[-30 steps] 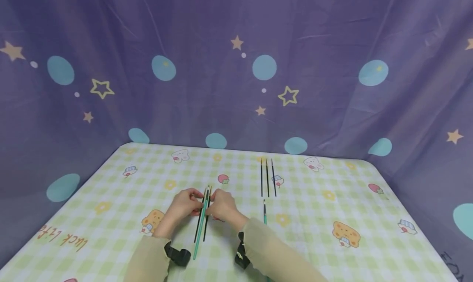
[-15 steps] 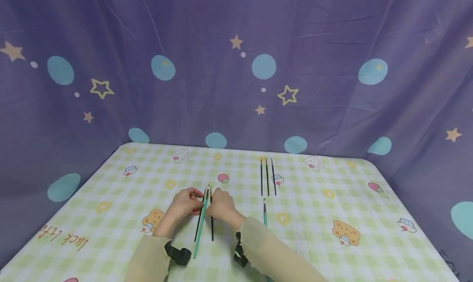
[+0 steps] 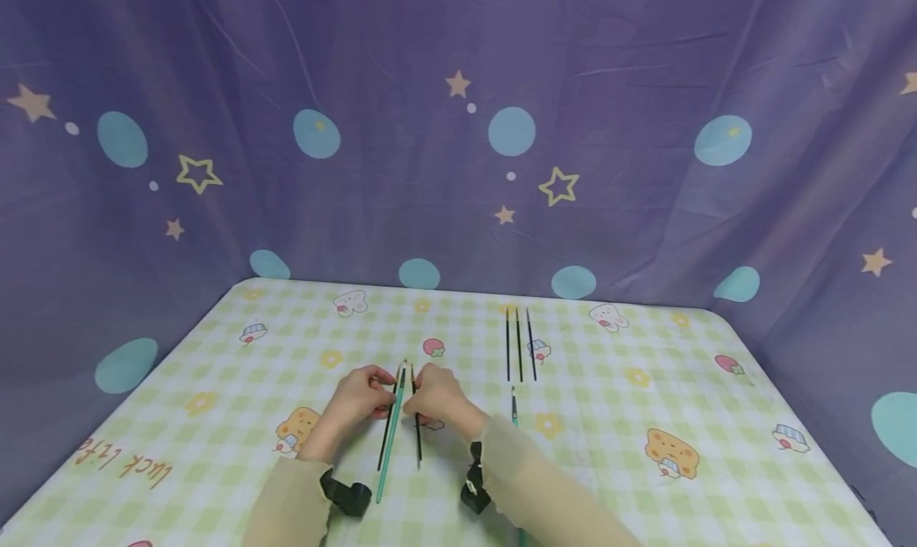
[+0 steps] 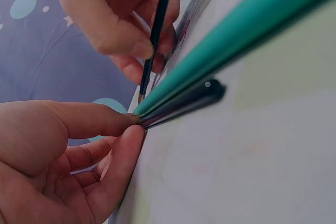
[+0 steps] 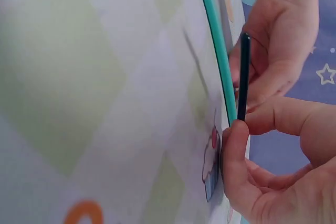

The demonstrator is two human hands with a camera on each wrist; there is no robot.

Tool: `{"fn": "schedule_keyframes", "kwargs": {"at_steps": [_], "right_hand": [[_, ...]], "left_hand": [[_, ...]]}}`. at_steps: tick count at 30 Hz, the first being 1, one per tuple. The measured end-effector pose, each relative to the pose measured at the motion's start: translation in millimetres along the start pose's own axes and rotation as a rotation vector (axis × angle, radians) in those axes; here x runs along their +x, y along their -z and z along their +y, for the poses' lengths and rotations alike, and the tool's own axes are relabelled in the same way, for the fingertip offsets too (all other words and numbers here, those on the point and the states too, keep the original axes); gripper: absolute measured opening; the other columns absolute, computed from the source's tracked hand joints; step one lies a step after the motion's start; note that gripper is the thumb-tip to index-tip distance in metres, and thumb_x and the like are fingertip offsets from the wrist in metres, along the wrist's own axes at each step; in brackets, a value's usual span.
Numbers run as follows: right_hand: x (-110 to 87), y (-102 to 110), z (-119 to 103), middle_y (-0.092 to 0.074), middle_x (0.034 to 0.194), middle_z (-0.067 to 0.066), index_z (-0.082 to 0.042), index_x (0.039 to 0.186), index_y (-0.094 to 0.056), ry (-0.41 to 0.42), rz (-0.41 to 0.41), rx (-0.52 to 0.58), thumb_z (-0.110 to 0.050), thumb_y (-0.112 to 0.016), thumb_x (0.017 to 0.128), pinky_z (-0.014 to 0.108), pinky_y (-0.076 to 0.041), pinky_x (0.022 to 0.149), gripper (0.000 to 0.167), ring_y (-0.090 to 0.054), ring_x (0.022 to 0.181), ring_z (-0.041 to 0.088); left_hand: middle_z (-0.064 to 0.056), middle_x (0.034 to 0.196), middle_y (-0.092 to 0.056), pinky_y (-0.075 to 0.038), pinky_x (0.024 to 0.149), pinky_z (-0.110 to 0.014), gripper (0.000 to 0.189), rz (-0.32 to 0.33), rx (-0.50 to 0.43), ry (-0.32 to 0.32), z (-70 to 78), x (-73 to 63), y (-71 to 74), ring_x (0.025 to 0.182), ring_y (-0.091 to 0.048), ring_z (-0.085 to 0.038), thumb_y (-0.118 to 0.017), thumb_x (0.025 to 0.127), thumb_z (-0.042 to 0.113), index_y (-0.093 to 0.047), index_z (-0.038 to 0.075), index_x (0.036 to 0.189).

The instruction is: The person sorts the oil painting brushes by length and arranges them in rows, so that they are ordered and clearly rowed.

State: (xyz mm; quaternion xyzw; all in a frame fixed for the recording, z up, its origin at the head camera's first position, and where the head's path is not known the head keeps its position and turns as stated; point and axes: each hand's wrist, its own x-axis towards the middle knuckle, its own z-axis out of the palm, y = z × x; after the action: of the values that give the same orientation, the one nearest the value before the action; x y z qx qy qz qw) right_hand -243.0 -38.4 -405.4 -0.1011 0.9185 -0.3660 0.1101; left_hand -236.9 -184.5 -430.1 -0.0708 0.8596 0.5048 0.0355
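Bench [image 3: 595, 427] with a checked cover: left of its middle, the left hand [image 3: 360, 393] keeps its grip pinched on a green brush [image 4: 236, 35] and a black brush [image 4: 186, 103] together. Just right, the right hand [image 3: 440, 397] pinches a 2nd black brush [image 5: 244, 77], near end raised. Farther right, 3 more brushes [image 3: 519, 345] lie side by side, far; nearer, a partly hidden green one [image 3: 514, 408].

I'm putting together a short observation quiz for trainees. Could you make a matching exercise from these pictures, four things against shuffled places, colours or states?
Things:
1. Left hand
2. Right hand
3. Trio of dark brushes
4. Tablecloth

Descriptions:
A. Lying side by side, untouched
B. Green-and-white checks
C. Pinching a green brush with a dark brush
D. Pinching a lone dark brush

Pairs: 1-C; 2-D; 3-A; 4-B
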Motion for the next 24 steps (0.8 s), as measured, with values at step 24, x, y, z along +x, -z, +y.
{"fn": "schedule_keyframes", "kwargs": {"at_steps": [24], "right_hand": [[15.2, 74.0, 45.4, -0.065, 0.070, 0.006, 0.002, 0.106, -0.058, -0.080, 0.103, 0.152, -0.006, -0.063, 0.073, 0.026, -0.051, 0.054, 0.034, -0.061, 0.053, 0.014]], "left_hand": [[-0.008, 0.069, -0.053, -0.050, 0.047, -0.024, 0.024, 0.010, 0.018, 0.005, -0.7, 0.0, -0.9, 0.049, -0.054, -0.012, -0.064, 0.074, -0.002, -0.059, -0.002, 0.097]]}}
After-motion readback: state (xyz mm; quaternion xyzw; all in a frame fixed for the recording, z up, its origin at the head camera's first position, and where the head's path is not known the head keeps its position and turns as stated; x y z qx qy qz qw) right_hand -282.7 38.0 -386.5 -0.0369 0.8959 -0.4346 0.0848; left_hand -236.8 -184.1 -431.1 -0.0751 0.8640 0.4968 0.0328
